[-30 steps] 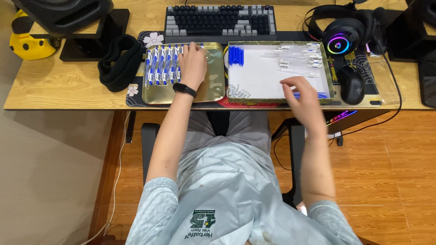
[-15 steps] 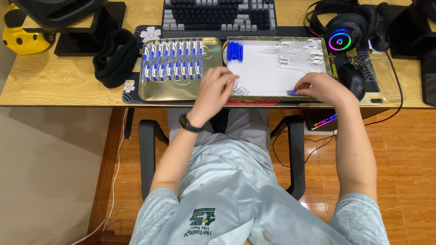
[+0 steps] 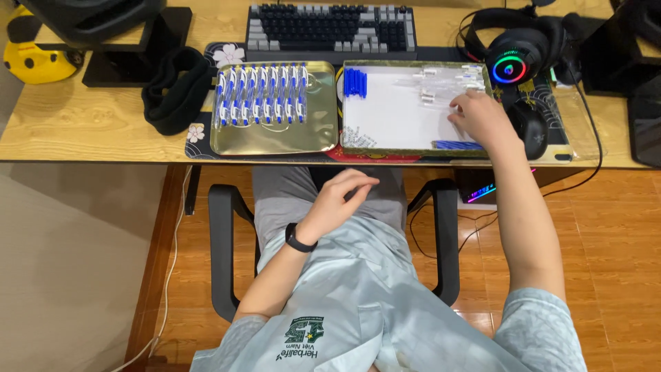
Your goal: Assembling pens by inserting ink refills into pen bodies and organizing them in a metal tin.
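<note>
My right hand (image 3: 484,118) lies palm down over the right side of the white-lined tray (image 3: 392,146), its fingertips at a cluster of clear pen barrels (image 3: 441,86). Whether it grips one is hidden. Blue caps (image 3: 355,82) sit at that tray's top left, thin blue refills (image 3: 456,145) along its bottom edge, and small bits (image 3: 357,138) at its bottom left. My left hand (image 3: 343,198) hovers over my lap below the desk edge, fingers curled with thumb near the index finger; nothing shows in it. The gold tray (image 3: 275,141) holds a row of several blue-and-white pens (image 3: 261,96).
A keyboard (image 3: 330,27) lies behind the trays. At the right are a black headset with a glowing ring (image 3: 513,52) and a dark mouse (image 3: 533,127). A black band (image 3: 173,89) and a yellow object (image 3: 34,55) sit left. Chair armrests (image 3: 224,241) flank my legs.
My left hand drew back from the gold tray, past the white tray's lower left, down to my lap. My right hand moved from the tray's bottom edge up to the clear barrels.
</note>
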